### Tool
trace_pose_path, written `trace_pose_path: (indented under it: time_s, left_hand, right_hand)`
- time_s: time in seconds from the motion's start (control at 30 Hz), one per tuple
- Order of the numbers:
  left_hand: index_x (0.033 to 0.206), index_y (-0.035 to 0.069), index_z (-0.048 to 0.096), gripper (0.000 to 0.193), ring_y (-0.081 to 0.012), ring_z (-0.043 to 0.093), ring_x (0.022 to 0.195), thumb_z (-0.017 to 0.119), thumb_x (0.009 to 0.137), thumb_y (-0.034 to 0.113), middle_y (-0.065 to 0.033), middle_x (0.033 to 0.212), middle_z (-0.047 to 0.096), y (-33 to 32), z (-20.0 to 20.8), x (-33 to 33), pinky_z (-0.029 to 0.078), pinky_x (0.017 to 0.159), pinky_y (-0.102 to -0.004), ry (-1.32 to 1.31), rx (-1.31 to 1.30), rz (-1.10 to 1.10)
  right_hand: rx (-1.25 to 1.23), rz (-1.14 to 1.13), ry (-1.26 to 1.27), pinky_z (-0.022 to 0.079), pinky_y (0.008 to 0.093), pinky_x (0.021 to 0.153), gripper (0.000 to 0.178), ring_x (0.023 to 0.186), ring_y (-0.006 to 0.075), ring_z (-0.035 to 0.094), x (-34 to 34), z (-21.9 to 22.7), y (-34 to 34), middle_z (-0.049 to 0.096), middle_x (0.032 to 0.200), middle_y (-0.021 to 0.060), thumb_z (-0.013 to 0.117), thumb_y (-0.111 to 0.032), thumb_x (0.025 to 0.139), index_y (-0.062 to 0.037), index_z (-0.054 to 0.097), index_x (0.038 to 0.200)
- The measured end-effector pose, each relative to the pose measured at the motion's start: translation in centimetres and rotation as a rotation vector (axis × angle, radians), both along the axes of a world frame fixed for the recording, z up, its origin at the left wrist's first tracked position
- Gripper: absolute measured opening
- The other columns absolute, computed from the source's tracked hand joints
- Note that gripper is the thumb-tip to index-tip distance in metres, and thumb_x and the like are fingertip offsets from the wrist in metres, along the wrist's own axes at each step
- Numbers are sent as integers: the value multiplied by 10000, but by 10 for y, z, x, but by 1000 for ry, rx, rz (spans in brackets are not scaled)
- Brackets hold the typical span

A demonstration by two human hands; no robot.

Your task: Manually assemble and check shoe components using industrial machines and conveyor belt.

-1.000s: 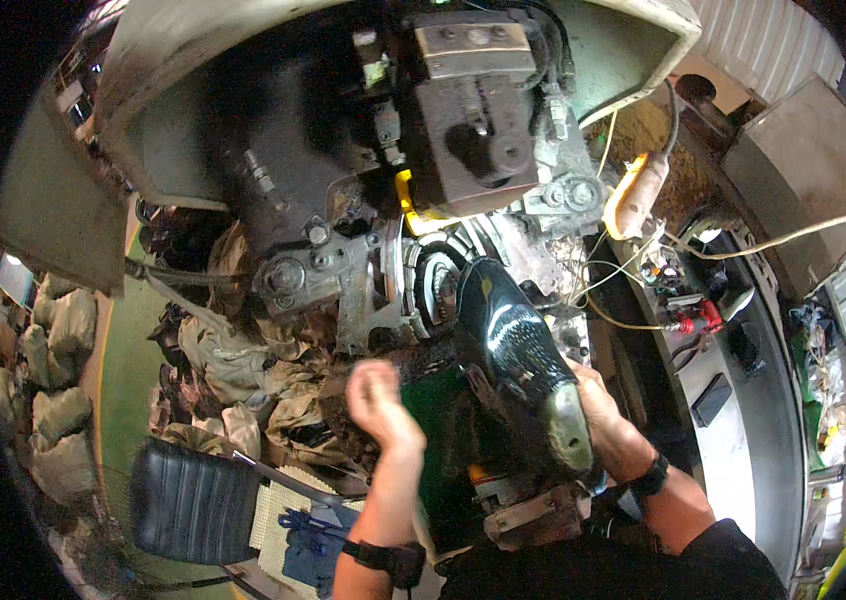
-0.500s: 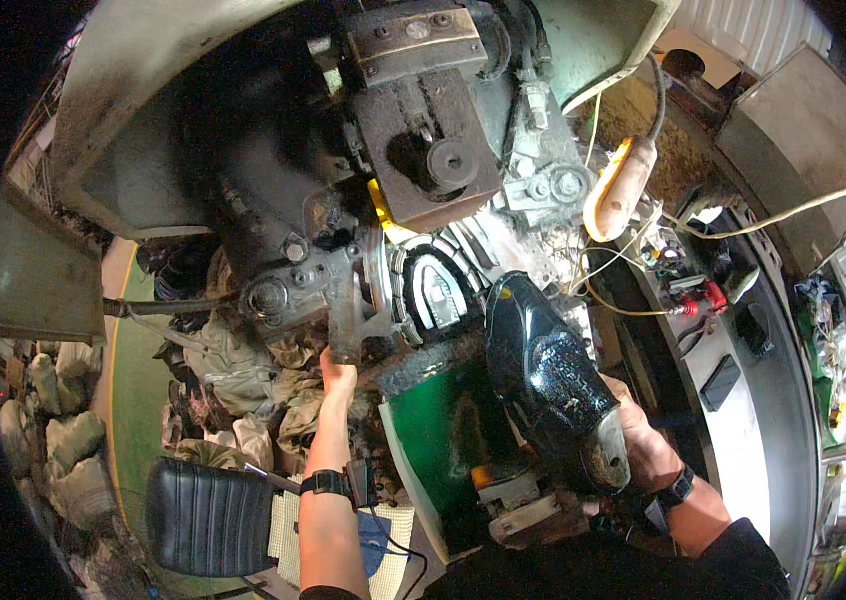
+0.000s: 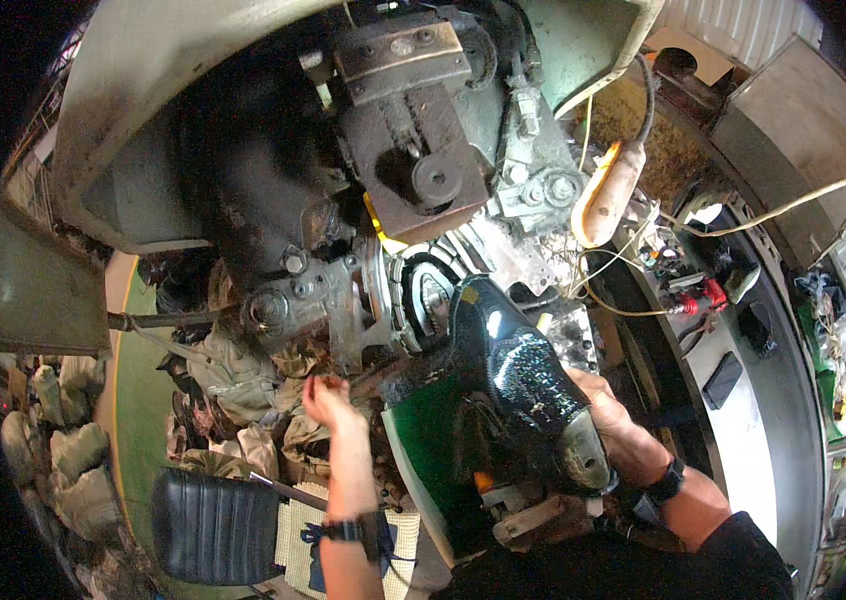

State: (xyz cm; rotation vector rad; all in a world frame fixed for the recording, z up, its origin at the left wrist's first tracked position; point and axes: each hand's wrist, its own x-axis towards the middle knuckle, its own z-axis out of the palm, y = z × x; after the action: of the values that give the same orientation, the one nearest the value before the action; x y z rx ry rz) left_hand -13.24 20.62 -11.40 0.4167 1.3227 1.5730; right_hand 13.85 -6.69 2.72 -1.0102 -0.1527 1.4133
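A glossy black shoe upper on a last [image 3: 528,365] tilts across the middle, its toe up beside the curved metal plates [image 3: 433,300] of a dark machine. My right hand [image 3: 615,425] is closed round the last's heel end from the right side. The hand hides part of the heel, and its fingertips are mostly out of sight. My left hand [image 3: 333,402] is raised below the machine's left clamp arm [image 3: 288,305], apart from it. Its fingers are loosely bent and apart, with nothing seen in them.
A lit work lamp [image 3: 608,195] hangs at the upper right with loose cables below. A red tool fitting [image 3: 703,297] and a black phone [image 3: 722,380] lie along the right-hand bench. A black chair [image 3: 213,525] stands lower left, near piled cloth bags [image 3: 73,455]. A green panel [image 3: 433,450] is below the machine.
My left hand has come away from the machine's left clamp arm and moved down. My right hand has shifted the shoe left, its toe now overlapping the curved plates.
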Motion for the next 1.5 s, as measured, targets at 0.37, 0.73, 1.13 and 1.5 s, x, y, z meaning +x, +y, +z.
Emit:
trace_pose_path:
  time_s: [0.37, 0.73, 1.13, 1.5]
  left_hand:
    - [1222, -26, 605, 340, -224, 601, 1110, 577, 1009, 237, -99, 1240, 637, -139, 132, 99, 461, 995, -364, -383, -8, -726]
    - [1100, -25, 670, 259, -180, 624, 984, 656, 966, 196, -82, 1128, 671, -121, 129, 103, 499, 900, -326, -586, -173, -668]
    - [825, 32, 650, 320, -87, 532, 711, 620, 995, 301, 27, 785, 617, -130, 87, 143, 456, 644, -269, -78, 39, -239]
    - [822, 44, 638, 325, -50, 521, 691, 572, 1024, 290, 39, 792, 634, -139, 62, 141, 449, 632, -241, 58, 144, -257]
  right_hand:
    - [121, -146, 29, 501, 338, 973, 335, 1051, 152, 613, -22, -35, 89, 647, 1196, 57, 623, -107, 962, -3, 570, 1275]
    - [84, -113, 71, 549, 286, 819, 139, 867, 137, 632, -19, -29, 99, 654, 987, 45, 606, -58, 949, -24, 638, 1080]
    - [223, -174, -92, 480, 265, 912, 290, 971, 99, 602, -15, -81, 105, 637, 1061, 25, 669, -147, 943, -19, 578, 1187]
    - [245, -143, -171, 532, 246, 820, 404, 952, 101, 646, -22, -91, 96, 673, 1142, 81, 616, -162, 992, 24, 520, 1338]
